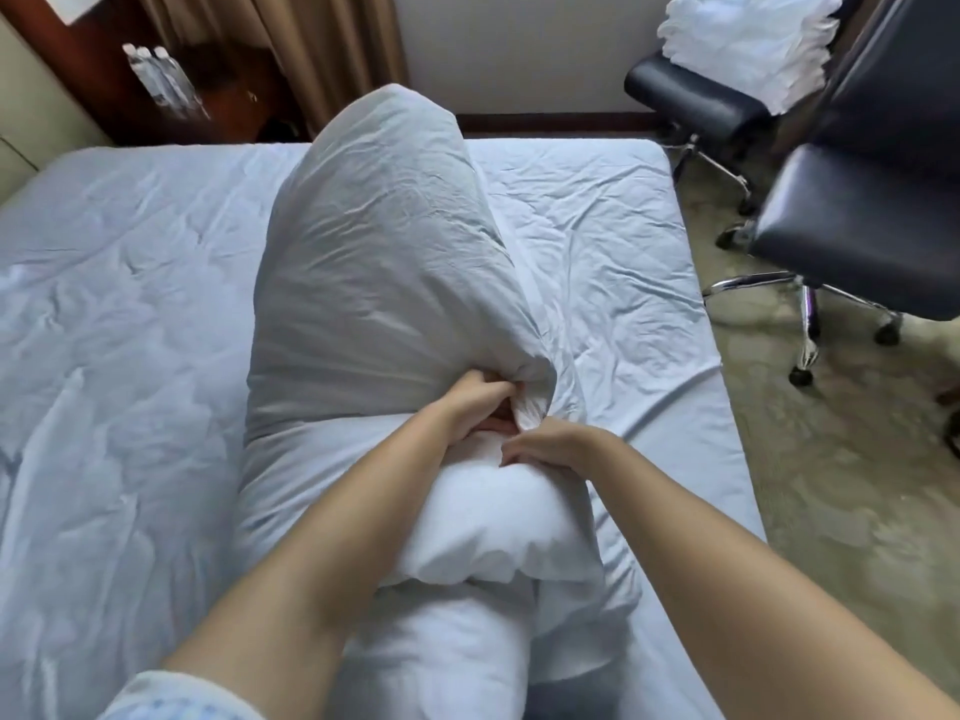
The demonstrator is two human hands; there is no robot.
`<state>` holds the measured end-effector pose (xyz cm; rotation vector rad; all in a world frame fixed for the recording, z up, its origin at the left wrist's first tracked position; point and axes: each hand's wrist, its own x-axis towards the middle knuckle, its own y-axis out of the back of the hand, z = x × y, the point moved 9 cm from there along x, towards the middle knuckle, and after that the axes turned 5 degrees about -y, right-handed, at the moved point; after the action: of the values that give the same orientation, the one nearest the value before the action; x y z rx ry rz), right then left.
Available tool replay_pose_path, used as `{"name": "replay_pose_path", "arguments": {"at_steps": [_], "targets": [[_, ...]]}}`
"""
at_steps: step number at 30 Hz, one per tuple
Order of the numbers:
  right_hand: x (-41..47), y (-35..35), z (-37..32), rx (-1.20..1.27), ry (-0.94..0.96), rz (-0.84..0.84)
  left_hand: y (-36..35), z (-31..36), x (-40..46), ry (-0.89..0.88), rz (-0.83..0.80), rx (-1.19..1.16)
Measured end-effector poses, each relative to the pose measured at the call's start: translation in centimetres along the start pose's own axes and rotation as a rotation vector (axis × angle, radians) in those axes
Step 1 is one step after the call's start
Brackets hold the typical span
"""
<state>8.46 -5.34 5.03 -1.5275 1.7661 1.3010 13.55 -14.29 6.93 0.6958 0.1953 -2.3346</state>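
A white pillow (493,527) lies lengthwise near the middle of the bed (130,314), its far part inside a pale grey pillowcase (363,252) and its near part bare. The covered end rears up and tilts away from the person. The left hand (480,402) has its fingers (475,381) clenched round a bunched fold at the open edge of the pillowcase. The right hand (550,449), just beside it, has its fingers (511,457) curled into the bare top of the pillow, gripping it. Both forearms reach in from the near edge, one on each side of the pillow. The bed sheet is creased all over. To the right, on the carpet (810,485), stands a dark office chair (857,241); beyond it a second dark seat (696,96) bears a heap of white linen (743,39). Plastic bottles (156,77) stand at far left, near a curtain (322,49).
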Motion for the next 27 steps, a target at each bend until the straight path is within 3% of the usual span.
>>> {"name": "replay_pose_path", "arguments": {"at_steps": [5, 8, 10, 13, 16, 22, 24, 27], "targets": [[-0.2, -2.2, -0.5, 0.021, 0.020, 0.166, 3.6, -1.2, -4.4, -0.190, 0.056, 0.260], [-1.2, -2.0, -0.5, -0.102, -0.014, 0.345, 4.8, -2.6, -9.2, -0.188, -0.155, 0.516], [-2.0, -2.0, -0.3, -0.101, -0.036, 0.399, 4.5, -3.7, -12.4, -0.133, -0.365, 0.843], [-3.1, -2.3, -0.3, -0.108, -0.029, 0.424, 4.6, -5.2, -14.9, -0.104, -0.425, 1.249], [-4.4, -2.5, -0.2, -0.106, -0.007, 0.445, 4.8, -6.6, -15.9, -0.091, -0.346, 1.431], [-7.1, -2.7, -0.4, -0.104, 0.110, 0.442, 4.9, -8.6, -19.6, 0.103, -0.185, 1.517], [-8.3, -3.0, -0.9, -0.091, 0.165, 0.414, 5.0, -7.6, -21.2, 0.050, 0.023, 1.520], [-10.5, -3.3, -3.0, -0.007, 0.267, 0.338, 7.0, -2.3, -24.2, -0.022, 0.527, 1.498]]}}
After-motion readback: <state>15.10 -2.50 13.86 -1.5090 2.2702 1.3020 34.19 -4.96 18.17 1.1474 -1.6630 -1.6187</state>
